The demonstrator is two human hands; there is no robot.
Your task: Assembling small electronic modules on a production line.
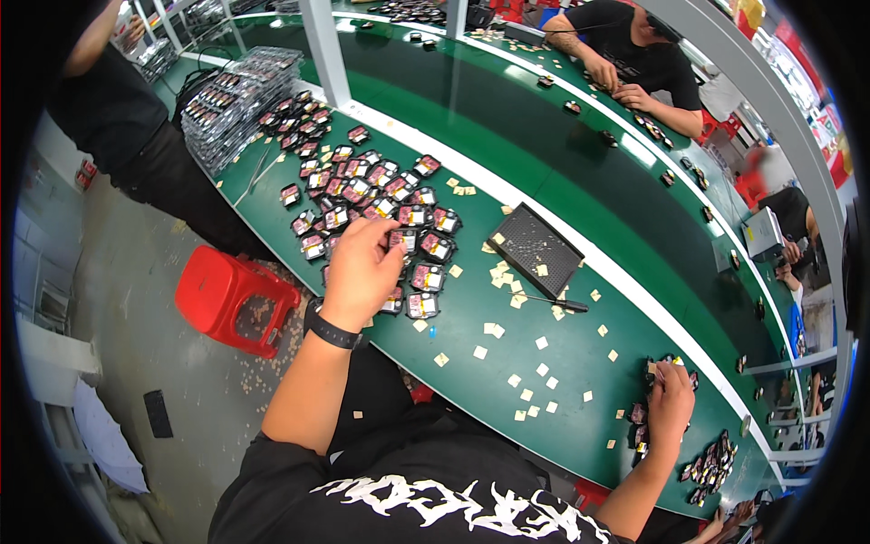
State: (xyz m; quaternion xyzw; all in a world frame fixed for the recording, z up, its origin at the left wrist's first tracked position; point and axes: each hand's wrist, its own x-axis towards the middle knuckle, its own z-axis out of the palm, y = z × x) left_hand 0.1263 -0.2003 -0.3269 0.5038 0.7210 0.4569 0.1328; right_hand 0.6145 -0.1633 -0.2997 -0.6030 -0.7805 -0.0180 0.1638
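Black-framed modules (426, 276) under two reaching hands

Bare left forearm rises from the lower edge, and its hand (362, 267), a dark wristband (332, 327) behind it, sits back up over the near side of the main pile on a green workbench (471, 390). Its fingers bend forward and to the right. The right hand (671, 399) is well apart, at the bench's right end, its forearm angled up from below and its fingers bent down over a smaller cluster (640, 415).

Most modules in the main pile lie with their pink-and-yellow faces up. Their outlines are nearly square, so no clear long axis shows; edges point various ways, though those at the pile's near right corner sit fairly straight.

Thumb and forefinger of the left hand stand a narrow gap apart, right at a module near the pile's right side; whether they pinch it cannot be told. The right fingers are drawn close together at a dark module, its hold partly hidden, so that grip cannot be told either.

Between the hands lie a black perforated tray (548, 249), a thin tool with a dark handle (571, 306) and scattered pale squares (482, 352).
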